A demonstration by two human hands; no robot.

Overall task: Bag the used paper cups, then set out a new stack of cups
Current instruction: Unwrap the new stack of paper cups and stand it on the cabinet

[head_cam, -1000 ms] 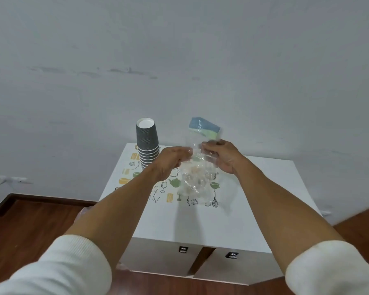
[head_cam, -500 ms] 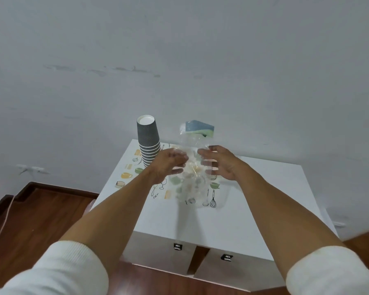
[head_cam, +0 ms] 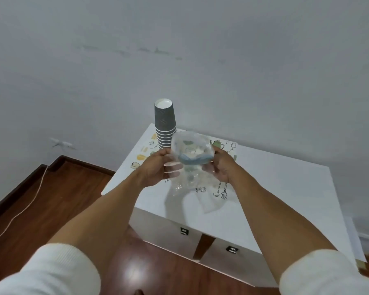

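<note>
Two hands up over the table point(head_cam: 285, 188), and I'm watching both pinch a clear plastic bag point(head_cam: 190, 167): left hand point(head_cam: 156, 167) closed on its nine o'clock edge, right hand point(head_cam: 222, 165) on the three o'clock edge, mouth spread wide. One stack of dark cups point(head_cam: 165, 124) stands upside down on the table at eleven o'clock from the bag, just behind it. I judge bagging is barely started; whether that stack is used or new, I cannot tell.

A plain room in a home, by its looks: reddish wood floor point(head_cam: 51, 201), bare white wall point(head_cam: 222, 60), and a white tabletop point(head_cam: 275, 188) printed with kitchenware drawings.
</note>
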